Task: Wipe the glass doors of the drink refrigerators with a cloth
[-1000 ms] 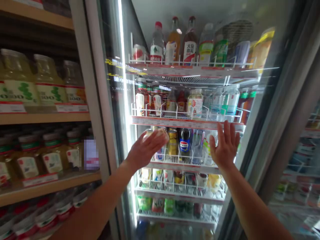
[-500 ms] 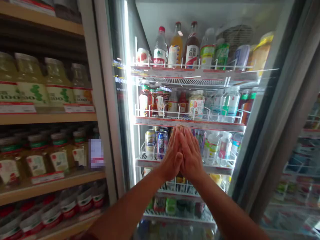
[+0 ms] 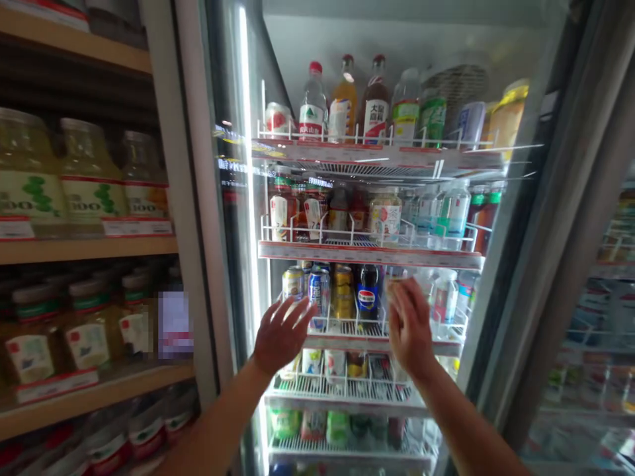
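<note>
Both my hands are raised before a lit drinks fridge [image 3: 370, 251], apart from each other. My left hand [image 3: 282, 334] is open, fingers spread, in front of the blue can [image 3: 319, 291] at the left of the middle shelf. My right hand [image 3: 409, 324] is held up on the right, its fingers loosely bent and nothing visible in it. Between the hands, a gold can [image 3: 343, 292] and a dark Pepsi bottle [image 3: 368, 291] show on the same shelf. My right hand hides some of the drinks behind it.
Reflections suggest glass in front of the shelves. Upper racks carry a red-capped water bottle [image 3: 313, 102], an orange drink [image 3: 342, 99] and other bottles. Wooden shelves [image 3: 89, 248] with juice bottles stand on the left. A dark door frame [image 3: 536, 218] runs down the right.
My hands were pressed palm to palm in the middle; they have now parted, left hand leftward and right hand rightward. The cans and Pepsi bottle between them have come into sight.
</note>
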### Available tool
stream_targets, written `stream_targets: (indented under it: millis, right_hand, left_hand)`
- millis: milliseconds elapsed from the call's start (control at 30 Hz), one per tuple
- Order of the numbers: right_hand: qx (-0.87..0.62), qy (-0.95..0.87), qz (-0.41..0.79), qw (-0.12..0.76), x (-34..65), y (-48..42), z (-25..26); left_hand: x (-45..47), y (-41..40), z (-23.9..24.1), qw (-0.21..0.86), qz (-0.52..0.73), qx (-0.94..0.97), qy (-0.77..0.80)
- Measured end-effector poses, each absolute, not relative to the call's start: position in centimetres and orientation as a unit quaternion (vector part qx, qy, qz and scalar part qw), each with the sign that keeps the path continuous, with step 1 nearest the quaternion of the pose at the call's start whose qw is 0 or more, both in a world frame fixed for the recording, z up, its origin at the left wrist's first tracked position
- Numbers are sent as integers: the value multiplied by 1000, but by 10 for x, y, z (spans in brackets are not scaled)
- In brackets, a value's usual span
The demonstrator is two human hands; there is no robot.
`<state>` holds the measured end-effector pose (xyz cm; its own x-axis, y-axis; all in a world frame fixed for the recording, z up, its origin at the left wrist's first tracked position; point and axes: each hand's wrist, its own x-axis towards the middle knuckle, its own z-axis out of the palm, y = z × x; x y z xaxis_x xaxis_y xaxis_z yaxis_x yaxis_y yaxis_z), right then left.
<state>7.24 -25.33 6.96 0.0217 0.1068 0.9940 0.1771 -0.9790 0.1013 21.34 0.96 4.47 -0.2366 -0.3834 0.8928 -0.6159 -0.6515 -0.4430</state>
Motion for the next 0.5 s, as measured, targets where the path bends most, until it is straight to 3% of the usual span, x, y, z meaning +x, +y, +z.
stream_targets:
  millis: [100, 267, 400, 500]
  right_hand:
    - [-748, -171, -639, -52, 70, -266, 79]
    - [-654, 2, -756, -25, 73, -275, 84]
    - [-777, -80, -618, -95, 76, -262, 77]
    - [-708, -41, -705, -33, 78, -268, 88]
  left_hand:
    - [213, 9, 40, 120, 675, 618, -386]
    - [216, 8, 38, 167, 677, 630, -343]
    - [219, 8, 35, 244, 693, 614, -288]
    - [219, 6, 35, 264, 675, 637, -261]
